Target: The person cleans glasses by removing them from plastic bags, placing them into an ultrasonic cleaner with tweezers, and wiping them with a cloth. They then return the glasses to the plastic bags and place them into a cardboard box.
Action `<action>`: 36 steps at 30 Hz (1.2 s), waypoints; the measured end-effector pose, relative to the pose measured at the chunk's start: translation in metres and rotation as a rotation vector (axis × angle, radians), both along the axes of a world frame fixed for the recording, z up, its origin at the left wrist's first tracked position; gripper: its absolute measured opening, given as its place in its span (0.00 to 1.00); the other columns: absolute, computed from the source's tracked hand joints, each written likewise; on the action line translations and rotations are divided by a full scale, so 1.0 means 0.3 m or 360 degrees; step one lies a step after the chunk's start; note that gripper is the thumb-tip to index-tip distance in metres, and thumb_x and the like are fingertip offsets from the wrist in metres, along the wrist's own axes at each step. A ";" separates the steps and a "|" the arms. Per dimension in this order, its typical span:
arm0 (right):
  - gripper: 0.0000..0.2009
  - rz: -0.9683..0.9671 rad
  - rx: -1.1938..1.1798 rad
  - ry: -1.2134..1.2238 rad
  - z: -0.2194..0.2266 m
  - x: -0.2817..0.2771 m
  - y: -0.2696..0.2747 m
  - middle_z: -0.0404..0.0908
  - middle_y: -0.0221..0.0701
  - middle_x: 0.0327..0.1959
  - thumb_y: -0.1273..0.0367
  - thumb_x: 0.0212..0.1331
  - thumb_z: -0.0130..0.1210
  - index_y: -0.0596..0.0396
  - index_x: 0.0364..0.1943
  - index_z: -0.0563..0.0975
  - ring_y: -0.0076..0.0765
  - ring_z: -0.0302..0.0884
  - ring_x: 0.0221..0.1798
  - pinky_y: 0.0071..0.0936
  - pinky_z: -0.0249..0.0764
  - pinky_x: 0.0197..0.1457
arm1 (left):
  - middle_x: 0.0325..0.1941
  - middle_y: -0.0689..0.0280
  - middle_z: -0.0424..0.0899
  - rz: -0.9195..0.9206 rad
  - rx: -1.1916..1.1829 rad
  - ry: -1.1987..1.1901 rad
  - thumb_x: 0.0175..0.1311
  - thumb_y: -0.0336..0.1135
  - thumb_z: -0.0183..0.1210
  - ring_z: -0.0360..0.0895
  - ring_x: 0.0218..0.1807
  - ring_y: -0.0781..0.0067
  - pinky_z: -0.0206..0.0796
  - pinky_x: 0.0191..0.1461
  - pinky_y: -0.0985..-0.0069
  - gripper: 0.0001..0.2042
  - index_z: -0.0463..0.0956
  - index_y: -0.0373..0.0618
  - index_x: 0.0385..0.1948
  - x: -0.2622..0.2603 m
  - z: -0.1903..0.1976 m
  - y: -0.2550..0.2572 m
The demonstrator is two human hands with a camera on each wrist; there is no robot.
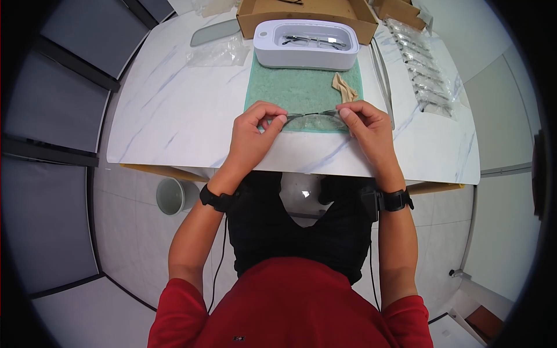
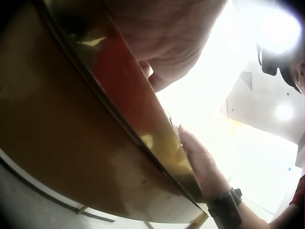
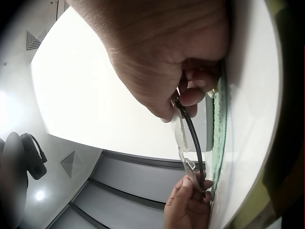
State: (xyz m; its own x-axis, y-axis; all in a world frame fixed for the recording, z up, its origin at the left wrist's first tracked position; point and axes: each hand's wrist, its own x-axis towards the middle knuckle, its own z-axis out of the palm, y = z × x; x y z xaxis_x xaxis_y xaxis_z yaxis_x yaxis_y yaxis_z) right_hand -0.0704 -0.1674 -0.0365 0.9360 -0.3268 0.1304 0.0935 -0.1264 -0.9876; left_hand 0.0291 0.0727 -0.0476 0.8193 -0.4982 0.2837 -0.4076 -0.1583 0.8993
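Note:
A pair of eyeglasses (image 1: 316,113) with a thin dark frame and clear lenses is held level between both hands, over the front of a green towel (image 1: 290,87). My left hand (image 1: 253,129) pinches one end between thumb and forefinger. The other end is pinched by my right hand (image 1: 371,126). Seen from the right wrist, a dark temple (image 3: 194,131) runs from one hand to the other alongside the lenses. Just beyond the right fingers lies a crumpled beige cloth (image 1: 343,88). In the left wrist view the tabletop edge covers much of the scene, and the eyeglasses barely show.
A white ultrasonic cleaner (image 1: 268,57) with glasses in its basin stands at the towel's back. Behind it is a cardboard box (image 1: 249,22). Bagged glasses (image 1: 423,69) lie in a row at right. A grey lid (image 1: 214,33) and plastic bag (image 1: 217,53) lie at left.

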 end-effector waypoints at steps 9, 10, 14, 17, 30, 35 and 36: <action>0.08 -0.0014 -0.0006 -0.0006 0.001 0.000 0.001 0.76 0.16 0.24 0.68 0.65 0.64 0.59 0.41 0.85 0.10 0.64 0.27 0.13 0.61 0.31 | 0.41 0.69 0.82 -0.0001 0.0003 0.0039 0.67 0.26 0.60 0.76 0.41 0.82 0.69 0.49 0.81 0.05 0.82 0.38 0.41 0.001 -0.002 0.003; 0.08 -0.0017 -0.0003 -0.0002 0.000 0.000 0.001 0.75 0.16 0.24 0.68 0.65 0.64 0.59 0.41 0.85 0.10 0.64 0.27 0.13 0.61 0.31 | 0.41 0.69 0.82 -0.0005 -0.0002 0.0041 0.68 0.26 0.60 0.76 0.41 0.82 0.69 0.49 0.81 0.05 0.82 0.38 0.41 0.002 -0.004 0.003; 0.08 -0.0023 -0.0015 0.0002 0.008 -0.002 0.004 0.76 0.16 0.25 0.68 0.65 0.64 0.59 0.41 0.85 0.10 0.65 0.27 0.13 0.62 0.31 | 0.41 0.68 0.83 -0.0004 -0.0015 0.0044 0.68 0.26 0.59 0.77 0.41 0.82 0.70 0.50 0.81 0.05 0.82 0.37 0.41 0.006 -0.008 0.005; 0.08 -0.0026 0.0001 0.0006 0.007 0.000 0.004 0.78 0.17 0.25 0.68 0.65 0.64 0.59 0.41 0.86 0.10 0.66 0.27 0.13 0.63 0.31 | 0.41 0.68 0.83 -0.0004 -0.0022 0.0061 0.69 0.26 0.59 0.78 0.42 0.81 0.70 0.50 0.81 0.05 0.82 0.37 0.41 0.006 -0.010 0.006; 0.09 -0.0011 -0.0005 0.0009 0.004 -0.001 -0.002 0.79 0.18 0.27 0.67 0.66 0.63 0.59 0.42 0.85 0.11 0.67 0.28 0.13 0.64 0.32 | 0.41 0.68 0.83 0.0009 -0.0047 0.0094 0.69 0.27 0.59 0.78 0.42 0.82 0.70 0.50 0.81 0.05 0.82 0.36 0.41 0.010 -0.016 0.009; 0.09 -0.0011 -0.0002 0.0005 0.001 -0.001 -0.003 0.80 0.18 0.27 0.67 0.65 0.64 0.59 0.42 0.85 0.11 0.67 0.28 0.13 0.65 0.32 | 0.39 0.68 0.83 0.0036 -0.0103 0.0101 0.68 0.27 0.60 0.76 0.39 0.82 0.69 0.48 0.81 0.05 0.82 0.38 0.39 0.007 -0.017 0.006; 0.09 -0.0013 -0.0005 0.0003 -0.001 0.000 -0.005 0.80 0.18 0.28 0.67 0.65 0.64 0.59 0.42 0.85 0.11 0.67 0.29 0.13 0.65 0.33 | 0.37 0.69 0.83 0.0056 -0.0150 0.0099 0.67 0.28 0.61 0.75 0.37 0.82 0.69 0.45 0.82 0.04 0.83 0.39 0.38 0.007 -0.021 0.000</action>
State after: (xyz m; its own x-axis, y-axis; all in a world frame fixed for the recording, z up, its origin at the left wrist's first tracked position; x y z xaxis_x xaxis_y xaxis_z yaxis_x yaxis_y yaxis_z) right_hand -0.0705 -0.1689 -0.0369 0.9337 -0.3339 0.1294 0.0904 -0.1301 -0.9874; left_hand 0.0310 0.0726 -0.0539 0.8533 -0.4424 0.2759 -0.3462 -0.0851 0.9343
